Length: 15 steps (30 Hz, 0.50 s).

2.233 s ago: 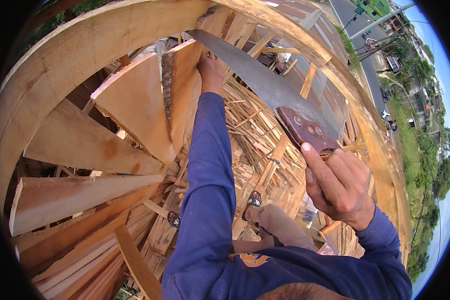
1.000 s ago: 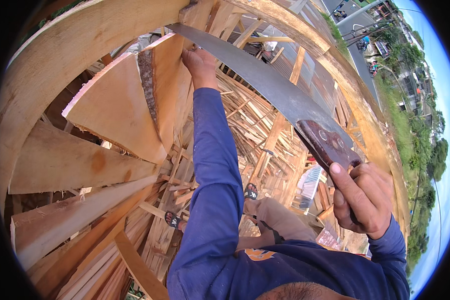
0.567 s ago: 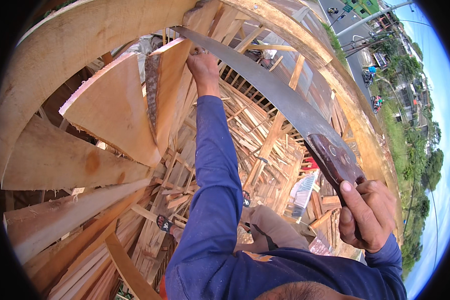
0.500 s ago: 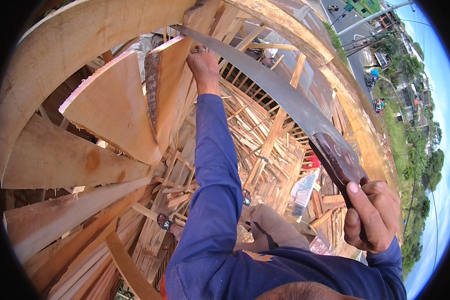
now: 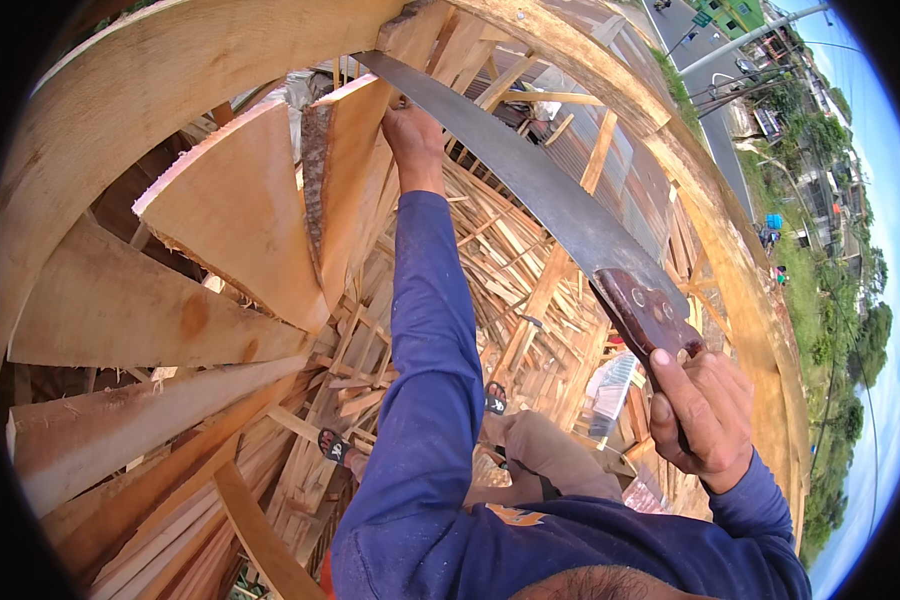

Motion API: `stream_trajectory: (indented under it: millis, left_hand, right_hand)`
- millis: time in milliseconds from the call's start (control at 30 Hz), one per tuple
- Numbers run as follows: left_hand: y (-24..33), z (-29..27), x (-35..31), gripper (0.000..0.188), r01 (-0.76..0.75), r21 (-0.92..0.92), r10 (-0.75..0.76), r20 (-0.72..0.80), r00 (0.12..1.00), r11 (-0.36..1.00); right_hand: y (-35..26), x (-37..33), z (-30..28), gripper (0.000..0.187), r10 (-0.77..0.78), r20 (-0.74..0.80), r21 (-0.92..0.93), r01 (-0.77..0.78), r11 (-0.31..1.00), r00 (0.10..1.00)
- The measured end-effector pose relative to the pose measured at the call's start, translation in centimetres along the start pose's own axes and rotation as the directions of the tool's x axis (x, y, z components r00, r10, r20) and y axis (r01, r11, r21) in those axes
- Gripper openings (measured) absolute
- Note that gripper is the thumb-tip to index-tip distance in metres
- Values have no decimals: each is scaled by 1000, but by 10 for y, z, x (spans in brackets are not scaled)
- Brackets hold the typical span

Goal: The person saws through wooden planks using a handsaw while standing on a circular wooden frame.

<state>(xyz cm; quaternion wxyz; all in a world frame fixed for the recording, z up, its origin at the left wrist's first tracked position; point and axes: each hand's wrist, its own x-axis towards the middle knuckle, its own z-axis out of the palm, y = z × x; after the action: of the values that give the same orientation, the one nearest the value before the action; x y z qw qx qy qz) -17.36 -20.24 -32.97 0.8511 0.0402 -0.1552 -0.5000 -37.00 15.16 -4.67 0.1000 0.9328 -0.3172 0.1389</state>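
Observation:
My right hand (image 5: pixel 708 412) is wrapped round the dark brown handle of a handsaw (image 5: pixel 530 170). Its long grey blade slants up and to the left, and the tip reaches the top edge of an upright wooden board (image 5: pixel 355 150). Stretched out ahead, my left hand (image 5: pixel 414 135) is closed on that board near its top, just below the blade; some of its fingertips are hidden. Left of the board stands a wedge-shaped wooden piece (image 5: pixel 240 205) with a rough pale edge.
A curved timber beam (image 5: pixel 150 90) arches over the left side, and another curved timber (image 5: pixel 715 230) runs down the right. Below lies a heap of loose wooden strips (image 5: pixel 500 240). My sandalled feet stand among planks. A road (image 5: pixel 715 130) and greenery lie beyond at the right.
My right hand has moved left and slightly up, pushing the handsaw along with it. My left hand stays at the board, with the view shifted slightly.

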Motion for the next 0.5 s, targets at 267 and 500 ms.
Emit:
stream_trajectory:
  millis: [267,500]
  left_hand:
    - [20,33,-26,64,170,4,-169,-53,984,986]
    - [10,10,-7,67,147,81,-145,-29,989,986]
  right_hand:
    - [1,11,-10,60,-6,56,32,4,999,998]
    - [17,27,20,56,-80,6,-48,80,996,997]
